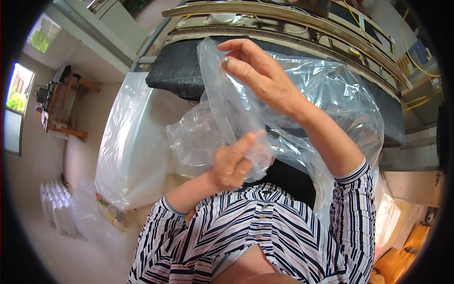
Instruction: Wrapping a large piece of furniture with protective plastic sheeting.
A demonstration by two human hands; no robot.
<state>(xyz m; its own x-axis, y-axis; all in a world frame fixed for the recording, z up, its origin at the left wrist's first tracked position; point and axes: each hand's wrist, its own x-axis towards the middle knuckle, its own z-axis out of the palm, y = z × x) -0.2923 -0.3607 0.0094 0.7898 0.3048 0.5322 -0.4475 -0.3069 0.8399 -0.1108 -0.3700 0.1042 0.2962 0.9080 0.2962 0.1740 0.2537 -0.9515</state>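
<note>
A large clear plastic bag or sheet (326,90) spreads across my front, crumpled and shiny, with one part reaching down to my lap. My left hand (236,163) is closed on a gathered fold of it near my waist; its fingertips are partly smeared by motion. Higher up, my right hand (260,75) lies over the upper strip of the plastic, its fingers stretched and slightly bent, the thumb apart from them. No grip on the film shows there. A dark grey cloth (175,66) covers the bench edge beneath the plastic.
Wooden rails (283,14) run along the bench beyond the cloth. At my left stands a pile of clear plastic sheets or bags (127,142). White plastic rolls or bundles (59,206) rest on the floor. A wooden-framed machine (64,102) stands by the left wall.
</note>
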